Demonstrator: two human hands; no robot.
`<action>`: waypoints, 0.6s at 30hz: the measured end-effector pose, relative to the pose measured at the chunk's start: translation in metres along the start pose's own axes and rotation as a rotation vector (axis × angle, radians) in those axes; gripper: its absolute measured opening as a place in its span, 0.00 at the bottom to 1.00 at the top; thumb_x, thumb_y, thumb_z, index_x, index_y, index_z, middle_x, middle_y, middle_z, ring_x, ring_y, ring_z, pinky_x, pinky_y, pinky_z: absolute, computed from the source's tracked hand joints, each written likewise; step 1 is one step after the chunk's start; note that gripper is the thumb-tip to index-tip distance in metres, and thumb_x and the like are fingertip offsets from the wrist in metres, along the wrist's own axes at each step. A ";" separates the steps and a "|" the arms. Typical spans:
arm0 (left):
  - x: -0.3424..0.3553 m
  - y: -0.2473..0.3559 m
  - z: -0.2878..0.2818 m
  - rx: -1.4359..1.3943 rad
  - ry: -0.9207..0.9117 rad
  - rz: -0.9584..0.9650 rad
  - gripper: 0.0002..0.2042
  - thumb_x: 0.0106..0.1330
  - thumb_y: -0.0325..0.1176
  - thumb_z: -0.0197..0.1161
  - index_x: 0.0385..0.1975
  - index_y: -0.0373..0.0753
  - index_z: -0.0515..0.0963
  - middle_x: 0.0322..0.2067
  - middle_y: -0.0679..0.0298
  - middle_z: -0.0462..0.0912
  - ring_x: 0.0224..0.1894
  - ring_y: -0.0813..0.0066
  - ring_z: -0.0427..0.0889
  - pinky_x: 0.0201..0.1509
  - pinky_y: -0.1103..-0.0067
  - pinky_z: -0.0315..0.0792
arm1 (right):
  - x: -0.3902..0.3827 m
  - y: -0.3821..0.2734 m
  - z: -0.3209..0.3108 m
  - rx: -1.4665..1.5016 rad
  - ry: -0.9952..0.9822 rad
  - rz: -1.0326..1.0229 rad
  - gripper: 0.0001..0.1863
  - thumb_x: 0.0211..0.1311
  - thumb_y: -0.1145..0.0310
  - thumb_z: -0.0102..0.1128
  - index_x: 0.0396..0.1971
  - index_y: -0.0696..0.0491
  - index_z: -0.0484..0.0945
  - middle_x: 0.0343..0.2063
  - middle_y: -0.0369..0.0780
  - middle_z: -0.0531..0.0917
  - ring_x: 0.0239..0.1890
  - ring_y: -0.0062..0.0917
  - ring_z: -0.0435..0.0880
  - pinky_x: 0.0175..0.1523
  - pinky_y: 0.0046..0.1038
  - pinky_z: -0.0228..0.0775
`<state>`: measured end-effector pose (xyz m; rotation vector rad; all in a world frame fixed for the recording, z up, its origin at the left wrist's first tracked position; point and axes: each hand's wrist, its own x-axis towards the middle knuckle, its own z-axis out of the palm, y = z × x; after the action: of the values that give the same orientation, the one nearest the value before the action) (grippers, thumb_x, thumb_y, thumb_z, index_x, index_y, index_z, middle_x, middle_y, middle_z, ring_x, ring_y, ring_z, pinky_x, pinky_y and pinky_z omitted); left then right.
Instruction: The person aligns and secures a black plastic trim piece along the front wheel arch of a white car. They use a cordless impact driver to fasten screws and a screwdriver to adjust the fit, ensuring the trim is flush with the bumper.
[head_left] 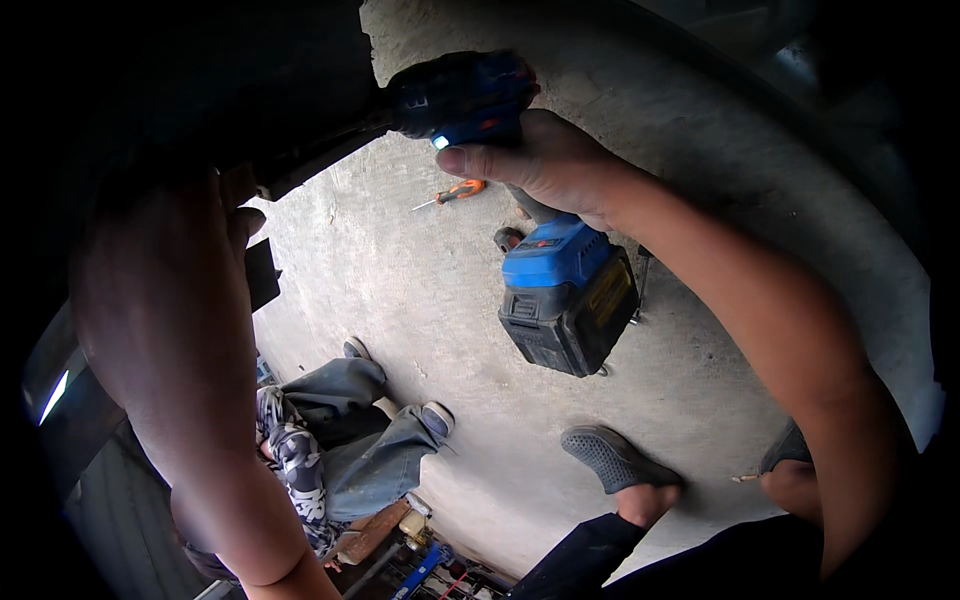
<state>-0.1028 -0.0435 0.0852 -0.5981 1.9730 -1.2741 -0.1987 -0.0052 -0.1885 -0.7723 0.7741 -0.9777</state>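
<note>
My right hand (545,165) is wrapped round the grip of a blue and black cordless impact wrench (465,90). Its thumb lies across the tool below a small lit lamp. The wrench's large battery pack (570,295) hangs below the hand. To the left, the nose of the tool meets a dark part (320,150) whose shape is lost in shadow. My left hand (245,222) is raised beside that part, close under it. Only its thumb shows plainly; the other fingers are hidden in the dark. Near it is a dark flat piece (263,275).
An orange-handled screwdriver (463,192) lies on the concrete floor (430,290). At lower left, another person in jeans (370,470) and a patterned top is low on the floor, near a blue tool (425,572). My foot in a grey perforated shoe (610,455) stands below the battery.
</note>
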 end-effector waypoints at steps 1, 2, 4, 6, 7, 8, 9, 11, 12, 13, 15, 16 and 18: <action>0.001 0.000 0.000 -0.017 0.003 0.004 0.16 0.56 0.41 0.75 0.42 0.43 0.82 0.36 0.62 0.87 0.37 0.68 0.87 0.36 0.77 0.80 | 0.001 0.000 0.000 -0.012 0.001 0.016 0.43 0.44 0.24 0.67 0.45 0.50 0.79 0.39 0.40 0.83 0.49 0.30 0.81 0.59 0.33 0.68; 0.001 0.000 0.001 -0.033 0.005 0.007 0.17 0.55 0.41 0.75 0.41 0.43 0.82 0.36 0.62 0.87 0.36 0.68 0.87 0.35 0.77 0.80 | 0.001 -0.001 0.000 -0.016 0.016 -0.002 0.43 0.44 0.25 0.68 0.46 0.50 0.79 0.40 0.40 0.83 0.49 0.29 0.81 0.58 0.33 0.68; 0.003 0.003 0.000 -0.035 -0.003 0.000 0.17 0.54 0.41 0.75 0.40 0.42 0.82 0.34 0.61 0.87 0.35 0.68 0.87 0.34 0.77 0.80 | -0.002 -0.005 -0.002 -0.030 0.050 -0.038 0.41 0.45 0.27 0.69 0.46 0.49 0.79 0.40 0.40 0.83 0.49 0.28 0.81 0.58 0.32 0.69; 0.006 0.009 0.000 -0.009 -0.019 -0.021 0.16 0.54 0.42 0.75 0.39 0.42 0.82 0.33 0.61 0.87 0.34 0.68 0.87 0.33 0.76 0.79 | -0.003 -0.005 -0.003 0.067 0.049 -0.084 0.39 0.45 0.30 0.71 0.45 0.49 0.79 0.40 0.40 0.84 0.49 0.28 0.82 0.58 0.31 0.70; 0.006 0.010 -0.002 -0.008 -0.053 -0.040 0.16 0.54 0.42 0.75 0.39 0.42 0.82 0.33 0.61 0.87 0.34 0.69 0.87 0.33 0.76 0.79 | -0.002 -0.005 -0.001 0.119 0.038 -0.111 0.39 0.46 0.31 0.72 0.45 0.50 0.79 0.40 0.40 0.84 0.49 0.28 0.82 0.59 0.31 0.70; 0.007 0.010 -0.003 -0.008 -0.086 -0.060 0.16 0.54 0.43 0.75 0.38 0.42 0.82 0.33 0.61 0.87 0.34 0.69 0.87 0.33 0.76 0.79 | -0.001 -0.007 0.000 0.119 0.031 -0.094 0.38 0.46 0.32 0.73 0.45 0.50 0.79 0.40 0.40 0.84 0.49 0.28 0.83 0.58 0.31 0.71; 0.007 0.010 -0.003 -0.010 -0.119 -0.079 0.16 0.54 0.43 0.75 0.38 0.42 0.82 0.33 0.61 0.86 0.34 0.69 0.86 0.33 0.76 0.79 | 0.000 -0.010 0.001 0.118 0.025 -0.076 0.37 0.46 0.33 0.73 0.45 0.50 0.80 0.39 0.39 0.85 0.49 0.29 0.83 0.58 0.31 0.71; 0.010 0.015 0.003 -0.009 -0.095 -0.050 0.17 0.54 0.44 0.75 0.38 0.42 0.82 0.33 0.61 0.86 0.34 0.69 0.86 0.33 0.77 0.79 | 0.001 -0.007 -0.001 0.105 0.042 -0.053 0.37 0.46 0.33 0.74 0.45 0.50 0.80 0.39 0.39 0.85 0.48 0.30 0.84 0.58 0.32 0.73; 0.012 0.017 0.006 -0.012 -0.082 -0.035 0.17 0.54 0.44 0.75 0.38 0.42 0.82 0.33 0.61 0.86 0.34 0.69 0.86 0.33 0.77 0.79 | 0.002 -0.003 -0.002 0.097 0.055 -0.051 0.38 0.45 0.32 0.73 0.45 0.50 0.80 0.39 0.39 0.85 0.48 0.30 0.85 0.58 0.32 0.73; 0.014 0.021 0.009 -0.029 -0.089 -0.046 0.16 0.55 0.45 0.73 0.37 0.42 0.82 0.33 0.62 0.85 0.34 0.69 0.85 0.34 0.75 0.78 | 0.002 0.000 -0.004 0.089 0.068 -0.048 0.38 0.45 0.32 0.73 0.45 0.50 0.80 0.39 0.40 0.86 0.48 0.31 0.85 0.58 0.33 0.73; 0.005 0.002 -0.005 0.007 -0.152 -0.098 0.16 0.58 0.47 0.70 0.36 0.42 0.80 0.33 0.64 0.82 0.34 0.70 0.82 0.37 0.72 0.76 | 0.006 -0.015 0.008 0.074 0.031 -0.116 0.40 0.46 0.33 0.73 0.48 0.53 0.81 0.40 0.42 0.86 0.46 0.30 0.86 0.53 0.32 0.77; 0.005 0.003 -0.004 0.014 -0.104 -0.083 0.16 0.58 0.47 0.70 0.36 0.42 0.80 0.32 0.64 0.82 0.34 0.70 0.82 0.37 0.72 0.76 | 0.006 -0.014 0.007 0.059 0.040 -0.136 0.41 0.47 0.34 0.73 0.50 0.54 0.81 0.40 0.43 0.87 0.44 0.30 0.86 0.51 0.32 0.79; 0.002 0.001 -0.005 0.040 -0.016 -0.056 0.16 0.58 0.47 0.70 0.36 0.42 0.80 0.31 0.64 0.82 0.33 0.70 0.81 0.37 0.72 0.76 | 0.007 -0.016 0.007 0.029 0.036 -0.134 0.40 0.47 0.33 0.72 0.48 0.54 0.81 0.39 0.43 0.87 0.43 0.30 0.87 0.50 0.31 0.79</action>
<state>-0.1080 -0.0416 0.0849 -0.6467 1.9252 -1.3353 -0.1974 -0.0156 -0.1732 -0.7913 0.7448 -1.1231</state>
